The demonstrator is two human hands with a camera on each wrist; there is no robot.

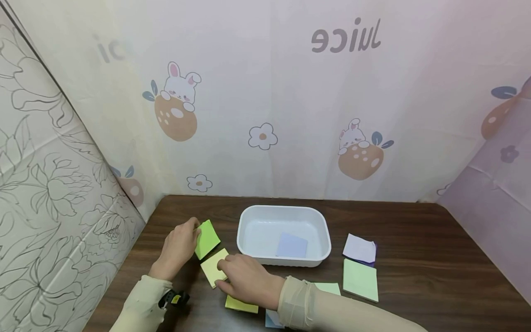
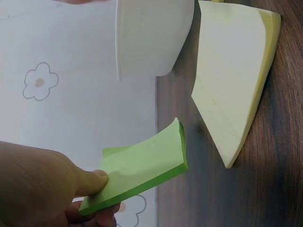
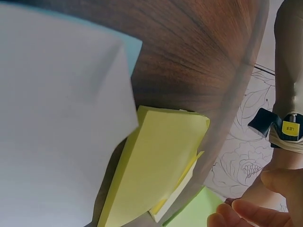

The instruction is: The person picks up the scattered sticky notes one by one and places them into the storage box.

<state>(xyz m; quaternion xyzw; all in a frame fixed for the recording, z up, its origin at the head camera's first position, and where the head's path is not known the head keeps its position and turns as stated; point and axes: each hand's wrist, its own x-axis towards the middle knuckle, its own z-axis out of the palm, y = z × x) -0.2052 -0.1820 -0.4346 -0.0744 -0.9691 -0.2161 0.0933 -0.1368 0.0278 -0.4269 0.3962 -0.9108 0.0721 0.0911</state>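
In the head view my left hand (image 1: pixel 176 246) holds a bright green sticky note pad (image 1: pixel 208 240) at the table's left. The left wrist view has the thumb on top of this green pad (image 2: pixel 142 165) and fingers beneath it. My right hand (image 1: pixel 249 279) is over a pale yellow sticky note pad (image 1: pixel 212 269), fingers loosely bent. Nothing shows between the thumb and fingers of the right hand (image 3: pixel 255 208) in the right wrist view. A yellow pad (image 1: pixel 240 305) lies partly hidden below that hand.
A white plastic tray (image 1: pixel 265 263) at the back holds a pale lavender note (image 1: pixel 292 245). To its right lie a whitish pad (image 1: pixel 360 249) over a purple one and a pale green pad (image 1: pixel 361 280). Beneath my right forearm, another pale green pad (image 1: pixel 327 288) and a blue pad (image 1: pixel 274 319) peek out.
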